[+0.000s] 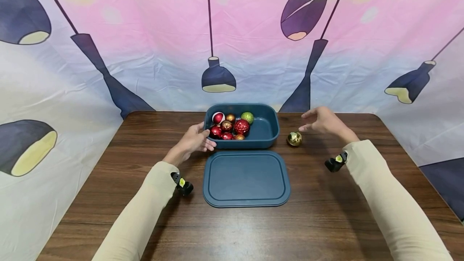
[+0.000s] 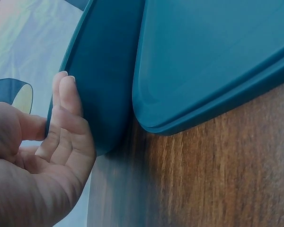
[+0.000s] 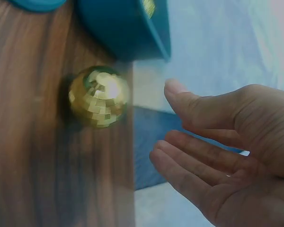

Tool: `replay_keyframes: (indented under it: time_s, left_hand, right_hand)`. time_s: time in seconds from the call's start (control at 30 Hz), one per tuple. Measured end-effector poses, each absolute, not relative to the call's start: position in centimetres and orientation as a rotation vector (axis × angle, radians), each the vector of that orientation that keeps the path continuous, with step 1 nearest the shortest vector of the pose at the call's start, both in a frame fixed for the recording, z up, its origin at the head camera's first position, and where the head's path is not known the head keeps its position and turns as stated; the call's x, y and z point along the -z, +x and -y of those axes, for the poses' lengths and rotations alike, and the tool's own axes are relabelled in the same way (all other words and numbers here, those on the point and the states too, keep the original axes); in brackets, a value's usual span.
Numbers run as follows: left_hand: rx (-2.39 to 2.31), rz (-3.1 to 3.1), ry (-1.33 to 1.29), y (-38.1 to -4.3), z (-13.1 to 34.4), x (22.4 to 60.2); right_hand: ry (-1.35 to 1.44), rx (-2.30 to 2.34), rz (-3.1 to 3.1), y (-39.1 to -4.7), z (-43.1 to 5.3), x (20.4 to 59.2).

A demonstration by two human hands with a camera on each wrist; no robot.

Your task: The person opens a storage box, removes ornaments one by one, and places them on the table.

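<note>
Just left of my empty, loosely parted right hand (image 1: 324, 121) sits a gold ball (image 1: 295, 139); this reach seemingly needs lowering, then pinching; my left hand (image 1: 193, 139) grips the box (image 1: 246, 144).

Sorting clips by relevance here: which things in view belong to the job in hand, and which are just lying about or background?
Likely part of the job:
blue box, gripped by the left hand
baubles inside it
gold ball, near the right hand
blue lid, lying in front of the box

Just surroundings:
wooden table
printed curtain
wrist cameras
</note>
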State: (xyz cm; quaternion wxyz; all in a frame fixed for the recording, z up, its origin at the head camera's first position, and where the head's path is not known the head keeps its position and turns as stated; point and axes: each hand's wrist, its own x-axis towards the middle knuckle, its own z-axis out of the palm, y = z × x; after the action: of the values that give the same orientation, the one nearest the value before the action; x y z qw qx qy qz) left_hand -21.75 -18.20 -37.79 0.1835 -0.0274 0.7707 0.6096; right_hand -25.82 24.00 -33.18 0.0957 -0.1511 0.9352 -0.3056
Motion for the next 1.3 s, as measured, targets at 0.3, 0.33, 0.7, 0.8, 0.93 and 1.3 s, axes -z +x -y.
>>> replay_keyframes:
  time_s: [0.3,0.33,0.7,0.8,0.93,1.3]
  left_hand:
    - [-1.738,-2.165,-0.059,-21.7,18.3,37.8]
    - [-1.74,-2.164,-0.061,-21.7,18.2,37.8]
    - [-1.735,-2.162,-0.072,-21.7,18.2,37.8]
    - [-1.734,-2.162,-0.08,-21.7,18.1,37.7]
    - [-1.734,-2.161,-0.088,-21.7,18.2,37.7]
    - [-1.732,-2.17,-0.108,-21.6,18.2,37.8]
  right_hand:
    - [-0.511,0.896,-2.773,-26.2,-21.0,31.3]
    - [-0.528,0.91,-2.765,-26.2,-20.8,31.1]
    - [-0.62,0.972,-2.68,-26.2,-17.5,30.6]
    - [-0.619,0.96,-2.671,-26.1,-16.6,30.7]
    - [-0.664,0.953,-2.656,-26.1,-15.3,31.1]
    - [-0.757,0.975,-2.647,-26.5,-12.6,32.8]
